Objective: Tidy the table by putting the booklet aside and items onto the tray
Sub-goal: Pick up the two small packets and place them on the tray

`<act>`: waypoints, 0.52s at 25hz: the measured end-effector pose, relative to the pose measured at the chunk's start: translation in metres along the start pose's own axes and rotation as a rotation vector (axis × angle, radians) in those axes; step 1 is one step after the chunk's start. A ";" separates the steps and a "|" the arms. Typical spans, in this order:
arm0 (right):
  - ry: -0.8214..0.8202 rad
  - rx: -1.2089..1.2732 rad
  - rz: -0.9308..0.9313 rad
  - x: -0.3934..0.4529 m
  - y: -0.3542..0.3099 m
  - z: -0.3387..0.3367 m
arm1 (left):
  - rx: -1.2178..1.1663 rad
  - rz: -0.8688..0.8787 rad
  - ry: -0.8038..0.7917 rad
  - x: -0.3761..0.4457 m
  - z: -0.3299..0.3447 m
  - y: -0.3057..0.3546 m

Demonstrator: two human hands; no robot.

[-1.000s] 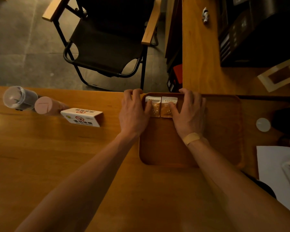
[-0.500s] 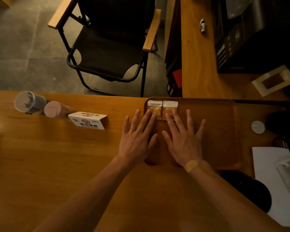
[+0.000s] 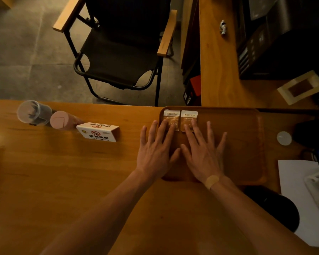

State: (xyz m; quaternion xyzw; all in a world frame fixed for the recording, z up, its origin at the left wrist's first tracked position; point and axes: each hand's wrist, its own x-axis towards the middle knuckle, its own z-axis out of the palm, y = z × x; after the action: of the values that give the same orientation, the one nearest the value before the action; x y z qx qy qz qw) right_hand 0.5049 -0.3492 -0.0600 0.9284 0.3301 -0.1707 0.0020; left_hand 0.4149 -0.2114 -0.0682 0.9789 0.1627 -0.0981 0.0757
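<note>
A brown wooden tray [image 3: 243,144] lies at the table's far edge, right of centre. Two small sugar packets [image 3: 180,116] sit side by side in its far left corner. My left hand [image 3: 155,153] lies flat with fingers spread over the tray's left rim, fingertips reaching the left packet. Flat beside it on the tray floor is my right hand [image 3: 203,153], its fingertips at the right packet. Neither hand holds anything. No booklet shows.
A white no-smoking sign [image 3: 98,132], a pink tumbler [image 3: 61,120] and a clear cup [image 3: 32,112] stand at the far left. A white round lid [image 3: 284,138] and dark objects lie right of the tray. A folding chair [image 3: 118,57] stands beyond the table.
Both hands let go of the packets, drew back toward me and spread flat; since half a second ago they have barely moved.
</note>
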 end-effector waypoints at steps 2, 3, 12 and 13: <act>-0.003 0.012 -0.005 0.000 0.001 -0.001 | 0.002 -0.006 -0.005 0.001 -0.001 0.001; -0.005 0.014 -0.006 0.000 0.001 -0.001 | 0.001 -0.009 -0.007 0.001 -0.002 0.001; 0.030 0.149 0.007 -0.020 -0.005 -0.004 | -0.233 -0.127 0.002 -0.016 -0.008 -0.004; 0.008 0.155 0.022 -0.029 -0.008 -0.004 | -0.275 -0.165 -0.009 -0.022 -0.010 -0.004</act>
State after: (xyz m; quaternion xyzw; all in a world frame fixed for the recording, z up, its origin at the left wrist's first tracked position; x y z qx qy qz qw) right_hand 0.4807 -0.3604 -0.0467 0.9299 0.3059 -0.1919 -0.0693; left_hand 0.3946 -0.2123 -0.0543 0.9422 0.2541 -0.0853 0.2013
